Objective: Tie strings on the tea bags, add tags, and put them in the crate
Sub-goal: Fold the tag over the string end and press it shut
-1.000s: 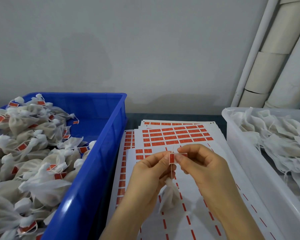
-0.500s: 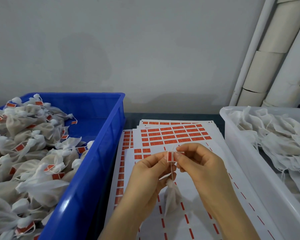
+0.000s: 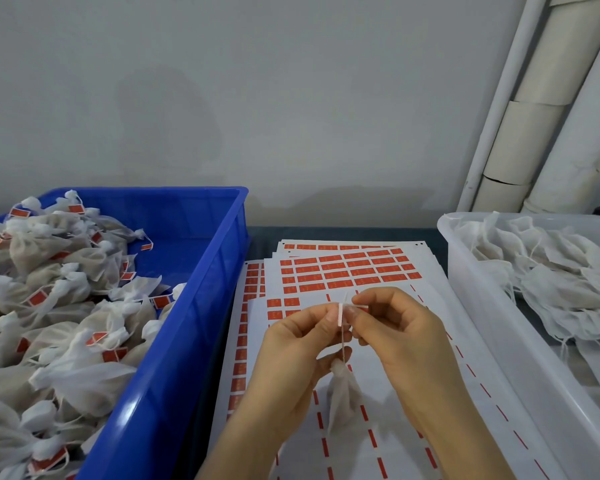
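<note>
My left hand point(image 3: 297, 355) and my right hand point(image 3: 392, 337) meet over the sticker sheets, both pinching a small tag point(image 3: 341, 315) folded round a thin string. The tag shows edge-on, mostly white. A white tea bag point(image 3: 342, 393) hangs from that string below my fingers, its neck against the lower fingers of my left hand. The blue crate point(image 3: 187, 341) on the left holds a heap of tied, tagged tea bags point(image 3: 49, 306).
Sheets of red tag stickers point(image 3: 347, 271) lie stacked on the table between the two bins. A white bin point(image 3: 499, 341) on the right holds untagged tea bags point(image 3: 551, 271). Pale pipes point(image 3: 534, 116) lean against the wall at the back right.
The tag has turned between my fingertips from showing its red face to edge-on white. Both hands stay at the same spot, the tea bag still hanging below.
</note>
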Demonstrator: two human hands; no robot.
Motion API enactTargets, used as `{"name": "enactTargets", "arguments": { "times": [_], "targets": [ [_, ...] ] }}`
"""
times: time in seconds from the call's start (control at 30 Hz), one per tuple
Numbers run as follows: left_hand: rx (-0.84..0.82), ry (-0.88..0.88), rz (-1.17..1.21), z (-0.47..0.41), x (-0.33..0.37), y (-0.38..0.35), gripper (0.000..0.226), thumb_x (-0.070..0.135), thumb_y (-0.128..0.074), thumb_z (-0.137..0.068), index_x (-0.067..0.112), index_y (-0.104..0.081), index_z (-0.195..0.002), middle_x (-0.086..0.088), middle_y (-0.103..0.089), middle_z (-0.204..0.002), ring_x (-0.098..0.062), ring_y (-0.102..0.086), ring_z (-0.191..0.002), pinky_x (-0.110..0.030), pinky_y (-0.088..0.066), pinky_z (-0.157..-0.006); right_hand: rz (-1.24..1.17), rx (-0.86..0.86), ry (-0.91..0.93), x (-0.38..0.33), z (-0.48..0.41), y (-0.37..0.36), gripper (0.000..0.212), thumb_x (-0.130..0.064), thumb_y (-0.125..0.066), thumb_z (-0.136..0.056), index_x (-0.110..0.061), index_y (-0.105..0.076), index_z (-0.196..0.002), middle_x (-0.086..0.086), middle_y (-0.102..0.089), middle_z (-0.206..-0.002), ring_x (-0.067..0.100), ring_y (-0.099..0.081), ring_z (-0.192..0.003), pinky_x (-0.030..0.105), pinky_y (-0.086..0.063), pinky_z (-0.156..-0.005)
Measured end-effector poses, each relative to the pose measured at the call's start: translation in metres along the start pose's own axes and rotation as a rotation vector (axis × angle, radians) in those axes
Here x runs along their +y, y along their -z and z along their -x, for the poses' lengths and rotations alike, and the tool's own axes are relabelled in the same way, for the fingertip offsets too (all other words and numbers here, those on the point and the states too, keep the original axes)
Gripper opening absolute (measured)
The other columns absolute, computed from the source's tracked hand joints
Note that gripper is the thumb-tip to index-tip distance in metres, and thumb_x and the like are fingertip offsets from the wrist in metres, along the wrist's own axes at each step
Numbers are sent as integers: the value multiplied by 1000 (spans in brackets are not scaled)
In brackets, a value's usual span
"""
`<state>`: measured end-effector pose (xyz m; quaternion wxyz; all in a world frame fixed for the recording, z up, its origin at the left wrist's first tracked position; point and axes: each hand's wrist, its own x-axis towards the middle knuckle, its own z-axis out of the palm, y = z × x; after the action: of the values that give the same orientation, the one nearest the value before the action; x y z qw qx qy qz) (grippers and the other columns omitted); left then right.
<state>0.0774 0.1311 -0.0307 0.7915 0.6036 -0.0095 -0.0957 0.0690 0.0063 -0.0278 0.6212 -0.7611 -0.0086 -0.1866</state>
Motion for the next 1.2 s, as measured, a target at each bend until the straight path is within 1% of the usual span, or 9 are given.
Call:
{"name": "enactTargets", "arguments": {
  "times": [0.1, 0.23, 0.43, 0.63, 0.83, 0.9, 1.0, 1.1, 1.2],
  "targets": [
    [-10, -56, -47, -1, 0, 1, 25, 34, -58, -74, 22, -77, -85, -3, -74, -89, -19, -71, -85, -26, -57, -69, -8, 31, -14, 1, -1, 0, 10, -25, -70, -79, -30, -61, -78, -18, -66, -76, -4, -63, -75, 6, -50, -60],
    [-83, -138, -179, 1, -1, -1, 27, 31, -75, -58, 33, -73, -84, 5, -74, -87, -13, -71, -82, -18, -55, -66, -33, 69, -33, 3, -1, 0, 11, -22, -69, -79, -29, -61, -77, -19, -65, -71, -1, -64, -72, 5, -47, -53],
    [42, -228, -173, -2, -4, -1, 18, 39, -62, -67, 38, -72, -82, 6, -73, -82, -15, -70, -79, -18, -55, -64, -41, 23, -40, 0, -1, 0, 10, -25, -68, -81, -33, -61, -81, -18, -66, -81, 6, -66, -73, 7, -52, -62],
    [74, -281, -191, -3, 0, 2, 45, 35, -68, -63, 32, -56, -106, 4, -73, -81, -13, -71, -78, -18, -55, -64, -40, -81, -94, 0, -2, 1, 11, -28, -65, -82, -38, -62, -78, -20, -66, -72, -3, -64, -71, 9, -51, -57],
    [151, -341, -294, -4, 1, 2, 37, 34, -69, -62, 27, -53, -95, 13, -72, -74, -7, -70, -69, -10, -50, -58, -3, -69, -81, 2, -2, 0, 11, -29, -64, -83, -33, -61, -73, -31, -63, -66, -9, -62, -73, 5, -48, -54],
    [163, -336, -312, -5, 0, 1, 37, 35, -69, -60, 26, -51, -92, 15, -71, -72, -6, -69, -67, -8, -49, -57, -12, -48, -84, 2, -3, 0, 13, -27, -63, -84, -33, -61, -71, -31, -63, -63, -5, -63, -70, 5, -47, -54],
    [198, -354, -330, -4, -3, -1, 35, 33, -71, -61, 22, -47, -85, 12, -71, -71, -8, -69, -65, -12, -53, -59, -44, -5, -105, 3, -3, -1, 16, -25, -62, -84, -32, -60, -70, -30, -62, -59, 6, -65, -67, 10, -48, -58],
    [240, -393, -338, -2, -7, -3, 28, 30, -71, -63, 20, -49, -77, 8, -72, -71, -10, -70, -67, -16, -56, -62, -70, 18, -107, 3, -2, -3, 18, -24, -62, -85, -32, -61, -69, -29, -63, -60, 7, -65, -66, 12, -48, -59],
    [282, -432, -426, -1, -8, -5, 14, 25, -71, -70, 29, -58, -73, 17, -70, -74, -6, -69, -73, -18, -57, -68, -73, 42, -101, 3, 1, -5, 15, -26, -61, -85, -31, -63, -71, -20, -66, -63, 5, -65, -66, 13, -50, -60]
  ]
}}
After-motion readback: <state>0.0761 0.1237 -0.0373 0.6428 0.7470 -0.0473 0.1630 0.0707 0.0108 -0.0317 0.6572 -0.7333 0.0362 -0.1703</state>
